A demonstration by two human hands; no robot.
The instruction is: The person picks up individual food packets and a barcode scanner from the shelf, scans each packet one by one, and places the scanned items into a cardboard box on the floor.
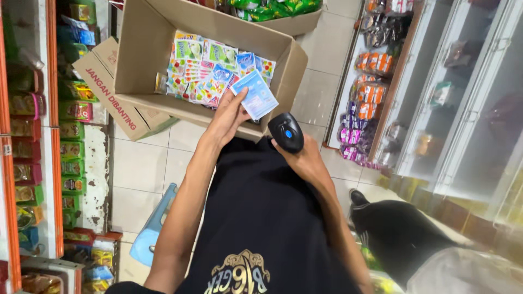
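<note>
My left hand (226, 117) pinches a light blue sachet (257, 95) and holds it up over the near edge of an open cardboard box (144, 60). Inside the box lie several colourful sachets (201, 71), green, blue and pink. My right hand (305, 158) grips a black handheld scanner (286, 132) with a blue button on its top. The scanner's head sits just below and to the right of the light blue sachet, close to it but apart.
Shelves (32, 136) packed with packets run along the left. A flattened brown carton (109, 92) lies beside the box. A second box with green packets (272, 11) is behind. A blue plastic stool (155, 228) stands on the tiled floor. Hanging snack strips (370, 92) and a glass-door cabinet (468, 98) fill the right.
</note>
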